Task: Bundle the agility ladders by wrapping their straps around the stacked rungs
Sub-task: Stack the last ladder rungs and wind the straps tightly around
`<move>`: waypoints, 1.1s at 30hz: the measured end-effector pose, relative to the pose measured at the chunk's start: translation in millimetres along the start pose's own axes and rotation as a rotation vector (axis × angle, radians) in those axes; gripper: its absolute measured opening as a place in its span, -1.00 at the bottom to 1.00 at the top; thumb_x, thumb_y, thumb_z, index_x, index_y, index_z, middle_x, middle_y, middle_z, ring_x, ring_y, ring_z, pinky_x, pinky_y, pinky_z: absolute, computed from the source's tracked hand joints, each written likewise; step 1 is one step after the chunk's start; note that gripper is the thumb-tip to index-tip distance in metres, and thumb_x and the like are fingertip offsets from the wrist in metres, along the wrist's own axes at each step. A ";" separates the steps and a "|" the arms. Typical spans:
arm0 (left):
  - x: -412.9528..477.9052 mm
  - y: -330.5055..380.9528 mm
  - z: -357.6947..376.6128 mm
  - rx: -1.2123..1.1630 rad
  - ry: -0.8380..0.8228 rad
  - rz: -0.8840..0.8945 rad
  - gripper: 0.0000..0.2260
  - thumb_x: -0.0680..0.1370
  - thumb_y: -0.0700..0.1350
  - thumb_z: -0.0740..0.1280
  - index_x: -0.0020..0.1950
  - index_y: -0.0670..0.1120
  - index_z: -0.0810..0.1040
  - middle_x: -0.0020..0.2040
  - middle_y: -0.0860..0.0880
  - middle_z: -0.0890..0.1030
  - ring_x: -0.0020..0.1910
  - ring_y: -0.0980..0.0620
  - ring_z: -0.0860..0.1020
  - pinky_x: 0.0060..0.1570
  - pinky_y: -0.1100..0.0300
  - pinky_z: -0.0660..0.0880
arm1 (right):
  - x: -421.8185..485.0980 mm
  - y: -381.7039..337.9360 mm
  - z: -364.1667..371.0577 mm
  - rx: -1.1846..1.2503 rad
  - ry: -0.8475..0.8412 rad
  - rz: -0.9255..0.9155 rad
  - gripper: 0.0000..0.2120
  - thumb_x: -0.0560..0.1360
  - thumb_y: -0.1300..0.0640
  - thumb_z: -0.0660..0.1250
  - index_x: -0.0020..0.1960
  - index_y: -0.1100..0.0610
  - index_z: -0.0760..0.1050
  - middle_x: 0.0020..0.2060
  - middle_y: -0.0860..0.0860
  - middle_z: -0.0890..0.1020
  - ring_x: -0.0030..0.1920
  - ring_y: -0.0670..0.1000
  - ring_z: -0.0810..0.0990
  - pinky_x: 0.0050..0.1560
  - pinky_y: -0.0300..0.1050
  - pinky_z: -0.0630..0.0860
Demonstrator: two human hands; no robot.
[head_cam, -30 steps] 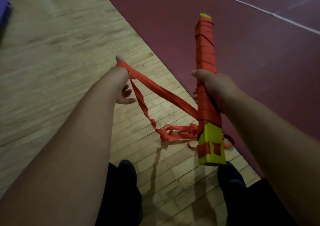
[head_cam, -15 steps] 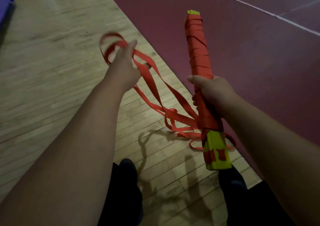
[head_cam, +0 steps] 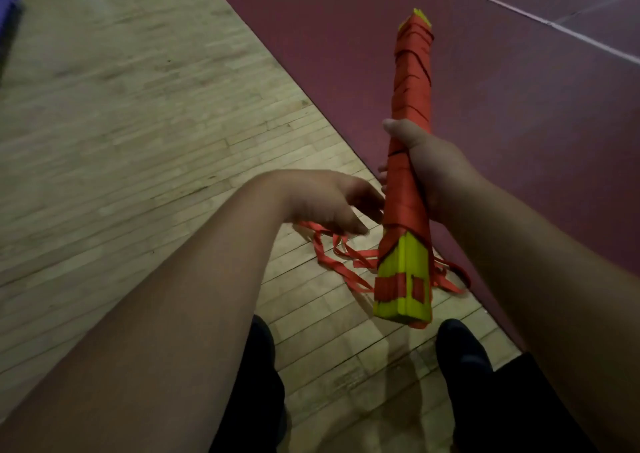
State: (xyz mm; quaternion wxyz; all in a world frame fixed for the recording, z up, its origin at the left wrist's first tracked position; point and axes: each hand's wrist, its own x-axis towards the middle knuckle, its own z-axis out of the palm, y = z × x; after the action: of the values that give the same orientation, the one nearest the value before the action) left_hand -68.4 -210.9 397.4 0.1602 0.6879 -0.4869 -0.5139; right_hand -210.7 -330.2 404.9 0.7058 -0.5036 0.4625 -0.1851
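The stacked yellow rungs (head_cam: 403,279) form a long bundle, mostly wound in orange strap, tilted away from me over the floor. My right hand (head_cam: 433,168) grips the bundle around its middle. My left hand (head_cam: 329,199) is low beside the bundle's near part, fingertips reaching the wrapped section. The loose orange strap (head_cam: 332,262) runs out from under that hand's palm and hangs in loops to the bundle's near end. The palm hides the left hand's hold on the strap.
Pale wooden floorboards (head_cam: 138,123) lie to the left and a maroon court surface (head_cam: 346,36) with a white line to the right. My two dark shoes (head_cam: 460,348) stand below the bundle.
My left hand has swung down from high on the left to the bundle's near part, bringing the strap loops along. The bundle tilted a little and my right hand kept its grip.
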 end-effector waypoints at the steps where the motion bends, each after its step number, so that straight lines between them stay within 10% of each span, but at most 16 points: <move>1: 3.5 3.7 8.8 -0.041 -0.069 0.003 -0.54 0.60 -0.35 0.45 0.44 -0.01 0.54 0.23 0.14 0.72 0.22 0.07 0.71 0.15 0.12 0.67 | 0.7 -2.0 -0.3 0.030 -0.008 0.013 -0.52 0.51 -0.17 0.55 0.14 0.21 0.57 -0.22 0.17 0.74 -0.34 0.06 0.73 -0.35 -0.05 0.67; 8: 24.5 12.9 47.0 -0.237 -0.008 0.013 -0.85 0.64 -0.48 0.27 0.07 -0.31 0.59 -0.27 -0.06 0.69 -0.35 0.14 0.64 -0.30 0.30 0.58 | 2.4 -15.5 -8.1 0.237 -0.042 0.033 -0.62 0.59 -0.11 0.47 0.14 0.18 0.50 -0.39 0.08 0.66 -0.45 0.00 0.64 -0.42 -0.15 0.61; 12: 28.0 17.8 50.4 -0.404 -0.028 0.105 -0.60 0.50 -0.36 0.40 0.30 -0.50 0.50 0.20 -0.60 0.55 0.08 -0.24 0.55 0.28 -0.25 0.52 | 3.3 -19.9 -15.4 0.254 -0.045 0.022 -0.63 0.61 -0.11 0.46 0.16 0.17 0.49 -0.40 0.08 0.66 -0.44 0.00 0.65 -0.41 -0.16 0.61; 16: 28.5 19.6 52.5 -0.494 -0.054 0.156 -0.54 0.45 -0.38 0.40 0.34 -0.48 0.51 0.25 -0.53 0.57 0.20 -0.31 0.56 0.43 -0.34 0.44 | 1.6 -23.2 -19.7 0.259 -0.054 0.010 -0.62 0.60 -0.11 0.47 0.16 0.18 0.50 -0.36 0.10 0.68 -0.40 0.01 0.66 -0.39 -0.14 0.62; 21: 31.5 20.6 55.0 -0.509 -0.051 0.208 -0.50 0.47 -0.38 0.37 0.40 -0.52 0.46 0.22 -0.36 0.59 0.16 -0.21 0.62 0.25 0.02 0.63 | -0.9 -25.7 -19.2 0.254 -0.059 0.004 -0.64 0.60 -0.10 0.46 0.15 0.17 0.50 -0.34 0.11 0.68 -0.41 0.01 0.66 -0.39 -0.15 0.62; 26: 31.4 18.5 56.6 -0.526 -0.039 0.195 -0.50 0.47 -0.37 0.37 0.40 -0.52 0.46 0.24 -0.42 0.57 0.22 -0.32 0.55 0.40 -0.26 0.50 | -1.2 -26.1 -20.0 0.260 -0.062 0.014 -0.61 0.59 -0.11 0.47 0.19 0.18 0.50 -0.32 0.12 0.67 -0.41 0.01 0.65 -0.38 -0.14 0.62; 33: 27.2 22.8 55.0 -0.473 0.066 0.137 -0.86 0.41 -0.36 0.40 -0.04 -0.29 0.62 -0.25 -0.16 0.60 -0.29 -0.03 0.53 -0.22 0.13 0.47 | -1.3 -25.6 -20.2 0.244 -0.056 0.004 -0.59 0.58 -0.13 0.48 0.20 0.16 0.50 -0.33 0.11 0.70 -0.38 0.01 0.67 -0.36 -0.12 0.64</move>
State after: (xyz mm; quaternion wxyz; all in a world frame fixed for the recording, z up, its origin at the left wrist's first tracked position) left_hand -127.4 -229.0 375.7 0.3672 0.6130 -0.3929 -0.5788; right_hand -223.1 -351.0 426.8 0.7748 -0.4183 0.4176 -0.2245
